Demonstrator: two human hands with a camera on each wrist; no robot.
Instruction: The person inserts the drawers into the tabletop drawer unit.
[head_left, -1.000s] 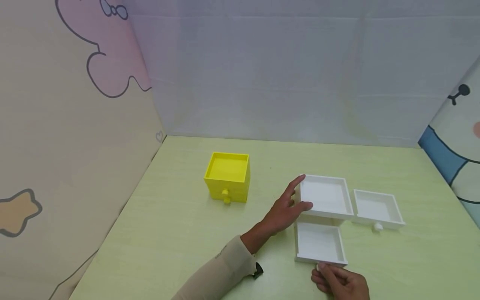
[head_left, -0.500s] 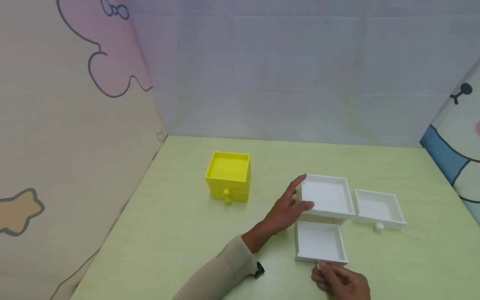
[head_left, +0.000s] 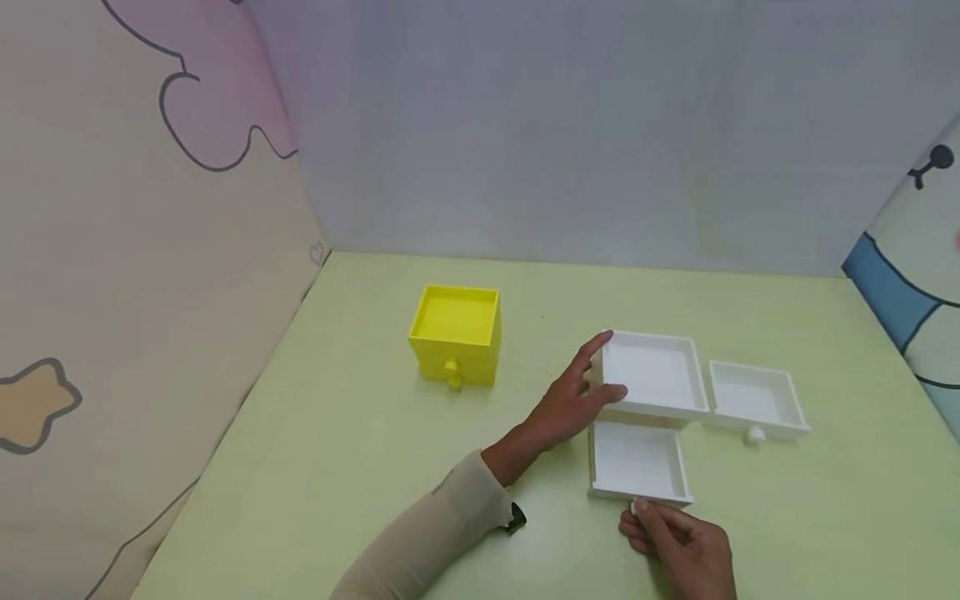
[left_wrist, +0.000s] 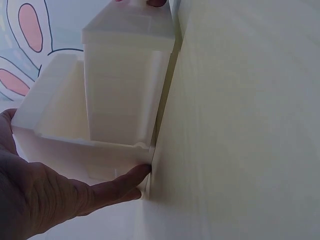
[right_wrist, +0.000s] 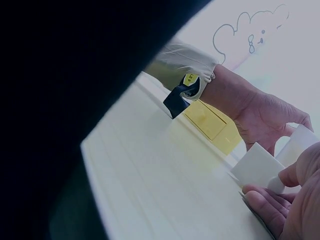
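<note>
A white drawer box (head_left: 654,372) with a shallow recessed top stands right of centre on the table. My left hand (head_left: 567,407) holds its left side, thumb over the top rim and fingers along the side wall. From the box's front, a white drawer (head_left: 639,460) sticks out, with nothing in it. My right hand (head_left: 686,546) pinches this drawer's round knob (right_wrist: 275,185) between thumb and fingers. In the left wrist view, the pulled-out drawer (left_wrist: 125,90) still sits partly within the box.
A second white drawer (head_left: 756,396) with a knob lies on the table (head_left: 337,467), right of the box. Farther left stands a yellow drawer box (head_left: 455,333) with a knob on its front. A pale cloth wall (head_left: 570,133) rises at the table's back edge.
The head view has tilted slightly downward, so everything sits higher in it. Both hands, the box and the drawer keep their places relative to each other.
</note>
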